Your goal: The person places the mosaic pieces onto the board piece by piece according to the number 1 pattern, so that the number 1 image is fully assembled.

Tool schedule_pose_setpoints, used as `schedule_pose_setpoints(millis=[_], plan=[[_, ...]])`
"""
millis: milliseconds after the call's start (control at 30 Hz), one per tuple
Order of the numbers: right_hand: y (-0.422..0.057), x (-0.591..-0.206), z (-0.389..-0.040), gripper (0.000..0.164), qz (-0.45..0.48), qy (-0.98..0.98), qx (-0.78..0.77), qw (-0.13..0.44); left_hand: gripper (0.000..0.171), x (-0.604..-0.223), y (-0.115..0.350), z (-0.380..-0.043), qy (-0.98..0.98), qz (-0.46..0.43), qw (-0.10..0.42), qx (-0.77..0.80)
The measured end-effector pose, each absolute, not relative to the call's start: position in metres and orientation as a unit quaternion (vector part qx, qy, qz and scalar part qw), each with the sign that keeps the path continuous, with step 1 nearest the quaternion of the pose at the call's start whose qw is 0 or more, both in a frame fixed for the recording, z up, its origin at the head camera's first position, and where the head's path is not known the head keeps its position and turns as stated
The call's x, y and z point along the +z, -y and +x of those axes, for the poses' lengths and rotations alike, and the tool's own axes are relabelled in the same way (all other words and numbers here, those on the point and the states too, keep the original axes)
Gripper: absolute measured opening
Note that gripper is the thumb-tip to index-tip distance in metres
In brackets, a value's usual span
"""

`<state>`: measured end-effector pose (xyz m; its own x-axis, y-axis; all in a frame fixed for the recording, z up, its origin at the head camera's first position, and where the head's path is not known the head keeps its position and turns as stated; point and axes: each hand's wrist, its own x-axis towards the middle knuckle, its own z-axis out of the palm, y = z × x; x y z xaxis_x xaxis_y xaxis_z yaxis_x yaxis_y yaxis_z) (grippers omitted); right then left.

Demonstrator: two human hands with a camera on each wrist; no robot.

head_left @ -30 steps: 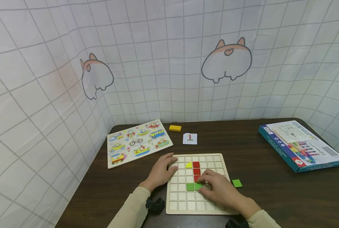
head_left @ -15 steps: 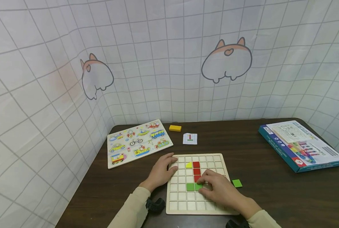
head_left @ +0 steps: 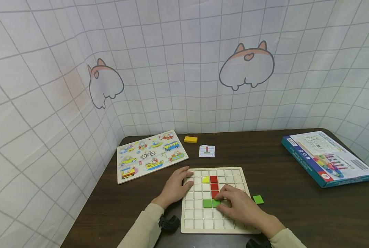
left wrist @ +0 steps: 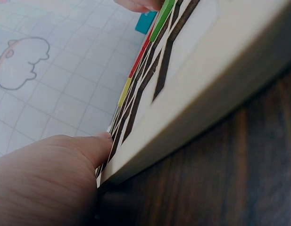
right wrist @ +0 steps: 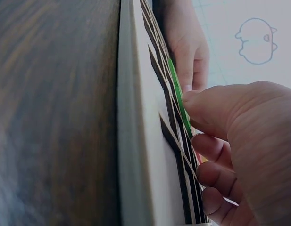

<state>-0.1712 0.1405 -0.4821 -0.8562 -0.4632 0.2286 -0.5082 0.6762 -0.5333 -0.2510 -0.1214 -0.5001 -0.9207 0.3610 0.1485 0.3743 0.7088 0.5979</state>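
Note:
A pale wooden grid board (head_left: 190, 225) lies on the dark table. In its cells sit a yellow tile (head_left: 205, 179), a column of three red tiles (head_left: 213, 186) and two green tiles (head_left: 207, 203) side by side. My left hand (head_left: 175, 186) rests on the board's upper left edge, thumb and fingertips on its surface. With thumb and index finger, my right hand (head_left: 240, 205) pinches the right-hand green tile (right wrist: 179, 96), partly covered by the fingers; its other fingers are curled over the board. A loose green tile (head_left: 258, 199) lies just right of the board.
Behind the board lie a small printed grid card (head_left: 207, 151) and a yellow block (head_left: 190, 139). A picture puzzle board (head_left: 151, 155) is at the back left, and a teal-edged box (head_left: 328, 158) at the right. A checked cloth (head_left: 184, 69) hangs behind the table.

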Motion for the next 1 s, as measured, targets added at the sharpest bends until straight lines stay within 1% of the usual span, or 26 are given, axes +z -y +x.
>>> schedule_pose_setpoints(millis=[300,500,767,1000], plan=[[-0.147,-0.477,-0.173,0.01,0.251,0.911,0.318,0.071,0.037,-0.499,0.122,-0.252,0.924,-0.205,0.008,-0.324],[-0.157,-0.475,-0.177,0.009,0.236,0.913,0.322,0.08,0.037,-0.499,0.122,-0.252,0.925,-0.204,0.008,-0.321],[-0.178,-0.471,-0.183,0.015,0.199,0.917,0.337,0.077,0.037,-0.503,0.123,-0.252,0.925,-0.201,0.011,-0.322],[-0.211,-0.468,-0.193,0.018,0.165,0.927,0.319,0.113,0.038,-0.501,0.123,-0.252,0.924,-0.208,0.011,-0.322]])
